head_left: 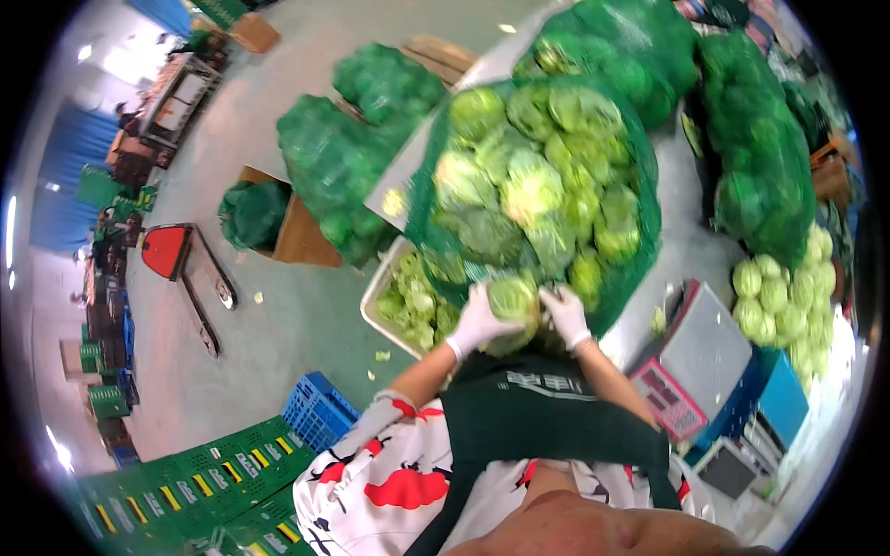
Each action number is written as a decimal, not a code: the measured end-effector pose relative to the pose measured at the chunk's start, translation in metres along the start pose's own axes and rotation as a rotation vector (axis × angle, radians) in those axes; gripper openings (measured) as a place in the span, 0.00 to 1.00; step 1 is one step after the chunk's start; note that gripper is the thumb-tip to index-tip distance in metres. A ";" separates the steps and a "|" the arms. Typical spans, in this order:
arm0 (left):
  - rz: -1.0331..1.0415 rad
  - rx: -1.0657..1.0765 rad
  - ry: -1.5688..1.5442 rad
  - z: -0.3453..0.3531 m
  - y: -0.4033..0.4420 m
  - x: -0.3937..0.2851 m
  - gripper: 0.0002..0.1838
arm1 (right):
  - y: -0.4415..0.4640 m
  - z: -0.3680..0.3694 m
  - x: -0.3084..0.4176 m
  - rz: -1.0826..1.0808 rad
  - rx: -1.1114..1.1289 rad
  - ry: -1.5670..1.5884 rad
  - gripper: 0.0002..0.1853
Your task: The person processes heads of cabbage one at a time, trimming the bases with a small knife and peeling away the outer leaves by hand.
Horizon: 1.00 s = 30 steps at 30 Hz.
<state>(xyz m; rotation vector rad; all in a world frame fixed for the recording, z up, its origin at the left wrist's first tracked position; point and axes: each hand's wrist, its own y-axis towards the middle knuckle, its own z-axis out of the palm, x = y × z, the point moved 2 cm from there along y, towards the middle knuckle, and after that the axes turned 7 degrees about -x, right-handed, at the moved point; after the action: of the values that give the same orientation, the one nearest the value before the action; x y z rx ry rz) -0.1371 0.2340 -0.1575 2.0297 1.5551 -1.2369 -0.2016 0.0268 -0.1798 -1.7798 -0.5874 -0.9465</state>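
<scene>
A head of cabbage (512,301) is held in front of my apron. My left hand (482,320), in a white glove, grips its left side. At its right side is my right hand (565,315), also gloved, with bent fingers close to the leaves; whether they pinch a leaf is too small to tell. Just beyond my hands, a green mesh sack (649,199) lies open on the metal table, full of cabbages (532,190). Below the sack's left edge, a white bin (373,301) holds loose green leaves (410,301).
Full mesh sacks (334,162) stand at the left by a cardboard box (308,232). A scale (709,347) and stacked cabbages (774,296) are at the right. A red pallet jack (169,252), blue crate (318,410) and green crates (204,482) are on the left.
</scene>
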 end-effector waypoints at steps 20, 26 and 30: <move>-0.186 -0.092 -0.245 0.046 0.023 0.032 0.56 | -0.077 -0.030 0.014 -0.500 -0.304 -0.707 0.07; -0.269 -0.024 -0.316 0.037 0.015 0.005 0.53 | -0.069 -0.021 0.006 -0.439 -0.185 -0.755 0.08; -0.256 -0.089 -0.293 0.047 0.017 0.007 0.53 | -0.067 -0.017 0.005 -0.367 -0.157 -0.836 0.10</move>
<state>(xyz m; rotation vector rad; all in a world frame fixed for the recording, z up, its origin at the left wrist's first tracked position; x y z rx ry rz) -0.1428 0.2009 -0.1946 1.5473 1.7243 -1.4513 -0.2544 0.0371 -0.1362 -2.2376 -1.4307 -0.4417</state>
